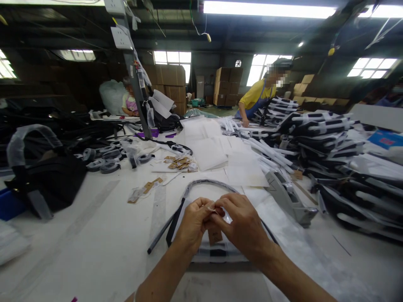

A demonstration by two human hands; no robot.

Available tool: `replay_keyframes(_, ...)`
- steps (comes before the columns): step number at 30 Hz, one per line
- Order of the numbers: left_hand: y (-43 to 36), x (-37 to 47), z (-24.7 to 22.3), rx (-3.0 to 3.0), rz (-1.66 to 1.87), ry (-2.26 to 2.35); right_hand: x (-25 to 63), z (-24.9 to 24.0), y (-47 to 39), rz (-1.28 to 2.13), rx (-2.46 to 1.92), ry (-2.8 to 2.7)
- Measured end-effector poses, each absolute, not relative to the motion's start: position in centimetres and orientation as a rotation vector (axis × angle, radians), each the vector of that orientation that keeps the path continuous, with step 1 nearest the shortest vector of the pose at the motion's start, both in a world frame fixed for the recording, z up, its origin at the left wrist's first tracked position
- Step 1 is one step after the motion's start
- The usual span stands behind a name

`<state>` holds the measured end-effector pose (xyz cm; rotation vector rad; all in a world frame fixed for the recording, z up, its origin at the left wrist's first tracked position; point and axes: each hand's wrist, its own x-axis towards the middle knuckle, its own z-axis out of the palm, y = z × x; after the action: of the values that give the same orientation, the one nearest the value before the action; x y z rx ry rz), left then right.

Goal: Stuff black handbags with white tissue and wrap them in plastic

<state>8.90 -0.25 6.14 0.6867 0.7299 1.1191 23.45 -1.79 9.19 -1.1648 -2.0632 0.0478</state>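
A bag wrapped in white sheeting point(201, 255) lies on the table right below my hands, its dark handle point(204, 182) arching up beyond them. My left hand point(197, 220) and my right hand point(241, 220) meet over the bag, fingertips pinched together on a thin string point(213, 209). From their fingers hangs a small brown cardboard tag point(215, 236), partly covered by the hands. A black strap end point(154, 243) sticks out at the bag's left. Exactly how the string runs between the fingers is hidden.
Brown tags point(181, 162) lie in a pile ahead, near rolls of grey strap point(110, 167). White sheets point(208, 153) spread beyond the bag. A grey tape dispenser point(291, 199) stands right, before stacked wrapped bags point(327, 138). A black bag point(53, 176) sits left. A co-worker point(258, 94) leans over the far side.
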Motion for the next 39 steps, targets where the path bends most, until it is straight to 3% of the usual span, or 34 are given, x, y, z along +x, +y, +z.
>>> replay_keyframes(4,-0.3,8.5,5.9,0.827,1.159,0.844,23.0,8.8,-1.1,0.024,-1.096,-2.118)
replay_keyframes(7,-0.2,7.2,6.1,1.229,1.247,1.02,23.4,8.6,-0.5,0.229,-1.109,-2.033)
replay_keyframes(10,-0.5,6.3,6.5,1.51,1.147,0.916,23.4,9.1,-0.3,0.511,-1.132,-1.884)
replay_keyframes(13,-1.0,6.2,6.5,1.491,0.993,0.825,23.2,9.7,-0.1,0.777,-1.151,-1.719)
replay_keyframes(18,-1.1,6.9,5.5,1.395,1.063,0.827,22.7,9.2,1.1,1.389,-1.041,-1.169)
replay_keyframes(24,0.3,5.2,4.7,1.113,1.018,0.578,22.2,8.5,3.9,1.657,-0.883,-0.616)
replay_keyframes(26,1.9,3.4,4.5,1.174,1.064,0.685,22.2,8.7,5.3,1.734,-0.941,-0.731)
replay_keyframes(31,8.0,-1.5,1.7,1.712,0.905,1.581,21.3,6.3,11.0,1.69,-1.445,-1.503)
replay_keyframes(35,11.1,-2.8,-1.6,1.768,0.745,1.604,19.0,1.6,15.4,1.805,-1.689,-1.83)
replay_keyframes(39,11.6,-2.6,-3.2,1.828,0.747,1.469,17.3,-0.9,17.7,2.032,-1.611,-1.825)
